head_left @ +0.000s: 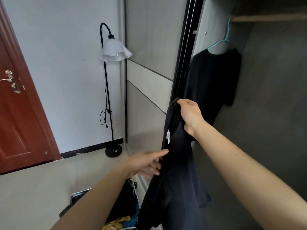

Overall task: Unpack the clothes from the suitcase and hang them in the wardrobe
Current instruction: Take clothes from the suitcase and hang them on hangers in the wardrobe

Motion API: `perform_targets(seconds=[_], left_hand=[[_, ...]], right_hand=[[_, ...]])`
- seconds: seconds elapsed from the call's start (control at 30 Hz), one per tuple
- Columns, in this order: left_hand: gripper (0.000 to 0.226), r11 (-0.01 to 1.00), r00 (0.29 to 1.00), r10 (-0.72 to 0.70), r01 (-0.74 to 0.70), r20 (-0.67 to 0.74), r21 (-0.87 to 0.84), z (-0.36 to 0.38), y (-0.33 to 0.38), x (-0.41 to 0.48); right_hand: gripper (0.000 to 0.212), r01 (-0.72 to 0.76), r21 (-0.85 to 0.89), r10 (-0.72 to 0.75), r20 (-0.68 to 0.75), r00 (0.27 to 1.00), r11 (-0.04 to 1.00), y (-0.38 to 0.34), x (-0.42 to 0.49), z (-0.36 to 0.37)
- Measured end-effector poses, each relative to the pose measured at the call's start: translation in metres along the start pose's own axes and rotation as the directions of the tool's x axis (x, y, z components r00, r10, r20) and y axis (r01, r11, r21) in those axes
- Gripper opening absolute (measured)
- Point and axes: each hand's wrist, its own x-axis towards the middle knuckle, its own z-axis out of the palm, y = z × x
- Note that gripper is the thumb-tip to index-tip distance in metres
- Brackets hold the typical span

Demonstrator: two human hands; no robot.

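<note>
Two hands work one limp black garment (pixel 176 188): right hand (pixel 191 113) clenched on it, left hand (pixel 146 163) spread, fingers touching.

a single head-worn wide-angle view, tilted, looks forward and down over both forearms toward the open wardrobe (pixel 274 97) at right, close in, with the floor lamp (pixel 109 67) farther left.

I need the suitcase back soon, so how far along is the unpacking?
Done: one black shirt hangs on a teal hanger in the wardrobe. In hand: the right hand holds up a second dark garment, the left hand touching it; no hanger on it yet. Left: more clothes show in the suitcase below.
</note>
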Motion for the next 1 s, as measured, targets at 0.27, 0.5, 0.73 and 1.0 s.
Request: perform_targets(seconds=[0.27,0.5,0.73,1.0], left_hand=[[0.023,0.993,0.973,0.114,-0.107,-0.201,0.047,0.028,0.009,0.036],[0.011,0.966,0.901,0.128,-0.019,-0.414,0.259,0.013,0.003,0.061],[0.015,0.843,0.827,-0.077,-0.244,-0.557,-0.479,-0.037,0.071,0.051],[0.019,0.912,0.838,0.066,-0.27,-0.541,-0.307,0.028,0.17,0.057]], right_hand=[[0.01,0.016,0.021,-0.015,-0.037,0.999,1.0,-0.002,-0.001,-0.029],[0.008,0.119,-0.042,-0.122,-0.096,0.988,0.992,-0.012,0.007,-0.066],[0.015,0.231,-0.715,-0.455,-0.136,0.88,0.66,-0.002,0.016,-0.144],[0.027,-0.25,-0.942,-0.114,-0.281,0.953,0.225,-0.028,0.012,-0.221]])
